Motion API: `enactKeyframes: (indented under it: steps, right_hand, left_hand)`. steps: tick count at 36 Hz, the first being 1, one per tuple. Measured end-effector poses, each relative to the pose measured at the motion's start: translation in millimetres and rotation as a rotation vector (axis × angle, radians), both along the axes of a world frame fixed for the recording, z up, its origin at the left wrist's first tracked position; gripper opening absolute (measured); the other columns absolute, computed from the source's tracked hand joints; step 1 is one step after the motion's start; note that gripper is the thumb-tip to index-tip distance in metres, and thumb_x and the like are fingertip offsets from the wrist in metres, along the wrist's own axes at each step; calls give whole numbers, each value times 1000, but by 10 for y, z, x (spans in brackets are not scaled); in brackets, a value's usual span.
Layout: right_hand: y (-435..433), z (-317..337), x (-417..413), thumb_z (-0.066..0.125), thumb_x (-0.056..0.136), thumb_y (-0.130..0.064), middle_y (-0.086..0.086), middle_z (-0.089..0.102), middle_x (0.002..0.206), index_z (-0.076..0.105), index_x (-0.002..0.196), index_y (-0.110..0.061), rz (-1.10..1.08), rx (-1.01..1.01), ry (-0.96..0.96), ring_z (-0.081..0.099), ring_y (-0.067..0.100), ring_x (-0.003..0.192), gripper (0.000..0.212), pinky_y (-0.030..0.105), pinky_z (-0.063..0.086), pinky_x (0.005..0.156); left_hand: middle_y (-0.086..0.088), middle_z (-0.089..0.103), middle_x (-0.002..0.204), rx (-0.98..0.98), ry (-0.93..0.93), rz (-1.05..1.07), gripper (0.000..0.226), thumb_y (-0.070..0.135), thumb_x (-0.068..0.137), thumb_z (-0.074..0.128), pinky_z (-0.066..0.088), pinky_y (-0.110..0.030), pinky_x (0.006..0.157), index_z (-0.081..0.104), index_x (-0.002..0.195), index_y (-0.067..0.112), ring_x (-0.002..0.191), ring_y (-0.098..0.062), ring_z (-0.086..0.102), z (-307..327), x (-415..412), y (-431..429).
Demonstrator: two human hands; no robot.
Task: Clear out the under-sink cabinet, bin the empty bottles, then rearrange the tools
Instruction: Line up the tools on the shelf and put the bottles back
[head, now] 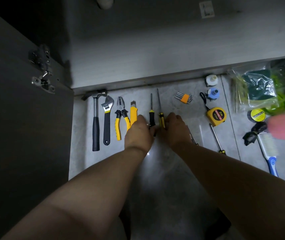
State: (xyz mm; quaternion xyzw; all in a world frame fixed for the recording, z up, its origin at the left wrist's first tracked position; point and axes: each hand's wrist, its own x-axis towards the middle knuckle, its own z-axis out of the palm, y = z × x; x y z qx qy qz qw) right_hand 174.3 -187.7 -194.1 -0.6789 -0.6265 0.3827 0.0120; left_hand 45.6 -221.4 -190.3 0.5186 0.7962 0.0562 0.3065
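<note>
Now L hand (139, 131) fingers pinch slim black-handled steel screwdriver (152, 116), R hand (172, 129) fingers pinch yellow-handled steel screwdriver (161, 118); keep shafts parallel, evenly spaced.

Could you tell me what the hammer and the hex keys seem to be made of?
Silver-shafted, black-gripped hammer: shaft glints like polished steel; matt grip looks rubber or plastic. Grey hex keys in orange holder: dull metal sheen, probably steel; holder looks plastic.

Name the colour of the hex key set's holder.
Orange. The holder shows best in the head view.
</note>
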Motion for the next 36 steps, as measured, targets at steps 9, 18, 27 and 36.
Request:
enactKeyframes:
  steps: [9,18,27,36]
  right_hand:
    - [-126,-16,-28,61,78,-39,7,56,116,59,122,-21,442,400,-186,51,30,106,48,41,44,85]
    - [-217,-74,-57,71,75,-29,2,64,123,57,136,-22,547,363,-245,47,34,131,63,52,28,113]
    - [-127,-102,-90,63,83,-18,2,64,130,55,137,-20,555,344,-221,41,38,138,55,50,30,114]
    - [-202,9,-68,64,80,-15,12,42,137,38,144,-15,270,347,-96,47,30,119,69,42,51,90]
  left_hand:
    - [-9,39,150,120,314,-380,69,34,87,62,31,-42,114,40,150,19,143,-29,31,71,-421,-234]
    - [-16,14,167,61,307,-438,75,16,95,55,12,-41,124,19,160,11,147,-35,25,12,-330,-297]
    - [-20,12,165,37,332,-370,62,11,99,23,19,-41,120,14,161,9,145,-35,27,42,-265,-108]
    - [-17,20,161,78,266,-364,77,29,93,61,22,-45,122,22,159,21,148,-34,22,56,-361,-117]
